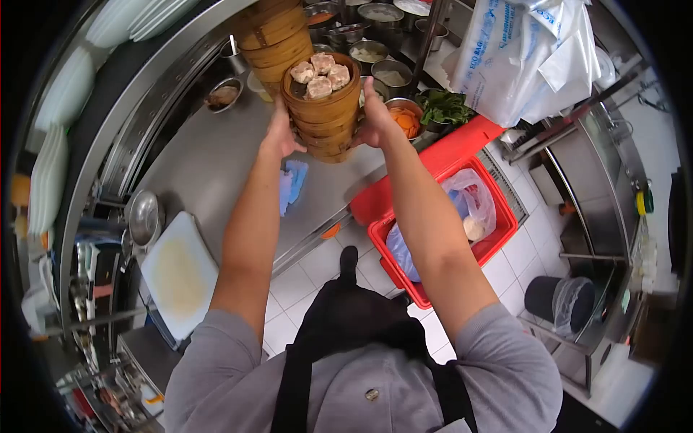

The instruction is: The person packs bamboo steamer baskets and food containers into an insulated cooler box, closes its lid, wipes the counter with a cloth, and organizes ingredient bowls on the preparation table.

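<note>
Between my two hands is a stack of round bamboo steamers (pixel 325 119), held over the steel counter (pixel 209 166). Several pale pink dumplings (pixel 320 75) sit in the open top steamer. My left hand (pixel 281 133) presses on the stack's left side, and my right hand (pixel 374 119) is on its right side, both closed on it. Another, taller stack of steamers (pixel 276 40) stands just behind on the left. A blue cloth (pixel 291 186) lies on the counter below my hands.
Bowls of ingredients, including orange slices (pixel 406 119) and leafy greens (pixel 444 107), line the back right. A red bin (pixel 498 206) with plastic bags stands below. At left are a white cutting board (pixel 180 274) and a metal bowl (pixel 144 216). Plastic bags (pixel 512 58) hang upper right.
</note>
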Tool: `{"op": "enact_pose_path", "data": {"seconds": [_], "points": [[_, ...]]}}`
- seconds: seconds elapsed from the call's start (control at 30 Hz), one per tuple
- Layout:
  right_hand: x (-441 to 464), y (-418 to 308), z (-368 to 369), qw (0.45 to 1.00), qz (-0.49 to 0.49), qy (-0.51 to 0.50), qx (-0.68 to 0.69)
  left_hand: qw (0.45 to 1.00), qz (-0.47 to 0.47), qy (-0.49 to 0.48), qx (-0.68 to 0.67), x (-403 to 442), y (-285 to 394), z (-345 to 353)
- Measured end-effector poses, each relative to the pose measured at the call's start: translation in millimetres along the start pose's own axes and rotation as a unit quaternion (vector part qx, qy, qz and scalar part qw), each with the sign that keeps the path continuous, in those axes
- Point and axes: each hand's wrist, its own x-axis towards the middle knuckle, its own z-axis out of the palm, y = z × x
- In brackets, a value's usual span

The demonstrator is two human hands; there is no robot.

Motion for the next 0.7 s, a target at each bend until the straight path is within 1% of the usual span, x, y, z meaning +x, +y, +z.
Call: {"op": "enact_pose_path", "data": {"seconds": [0.03,0.07,0.13,0.2,0.23,0.3,0.33,0.43,0.47,0.5,0.57,0.6,0.63,0.67,0.7], "points": [[11.3,0.0,-0.1,0.999,0.016,-0.031,0.006,1.000,-0.004,-0.010,0.002,4.2,-0.5,-1.1],[29.7,3.0,-4.4,0.999,0.051,-0.012,-0.014,1.000,-0.004,-0.025,-0.001,7.4,-1.5,-2.2],[37.1,1.3,-1.7,0.994,0.088,0.038,-0.060,0.999,-0.012,-0.046,0.003,17.7,-8.2,-8.1],[40.2,-2.2,-1.7,0.984,0.125,0.072,-0.106,0.998,-0.044,-0.036,-0.006,24.9,-17.2,-13.6],[39.6,-4.5,-1.8,0.978,0.146,0.082,-0.126,0.998,-0.050,-0.040,0.000,23.3,-20.9,-14.5],[36.0,-7.3,-2.5,0.967,0.180,0.094,-0.151,0.998,-0.054,-0.007,-0.043,21.9,-24.4,-6.6],[34.0,-6.7,-3.2,0.966,0.188,0.094,-0.151,0.998,-0.056,-0.013,-0.037,22.3,-26.0,-8.2],[35.8,4.6,-7.8,0.979,0.164,0.059,-0.110,0.994,-0.082,-0.055,-0.047,31.8,-24.1,-12.5],[38.2,8.3,-9.7,0.985,0.146,0.025,-0.087,0.994,-0.079,-0.048,-0.058,34.7,-24.7,-11.1],[33.5,12.2,-9.3,0.986,0.143,0.029,-0.077,0.994,-0.081,-0.037,-0.068,34.5,-29.4,-10.8],[18.6,10.7,-1.3,0.991,0.084,-0.006,-0.107,0.994,-0.080,-0.031,-0.063,24.9,-24.5,-1.2],[7.6,9.1,9.7,0.992,0.065,0.046,-0.100,0.994,-0.077,-0.007,-0.073,18.9,-23.0,3.1],[11.7,12.1,6.6,0.992,0.063,0.046,-0.095,0.994,-0.074,0.017,-0.084,13.4,-22.9,6.0],[15.5,18.8,2.3,0.995,0.045,0.026,-0.088,0.994,-0.075,0.017,-0.079,11.8,-28.0,2.4],[17.3,23.2,-0.9,0.996,0.027,0.006,-0.083,0.995,-0.059,-0.009,-0.080,13.7,-35.8,-6.7]]}}
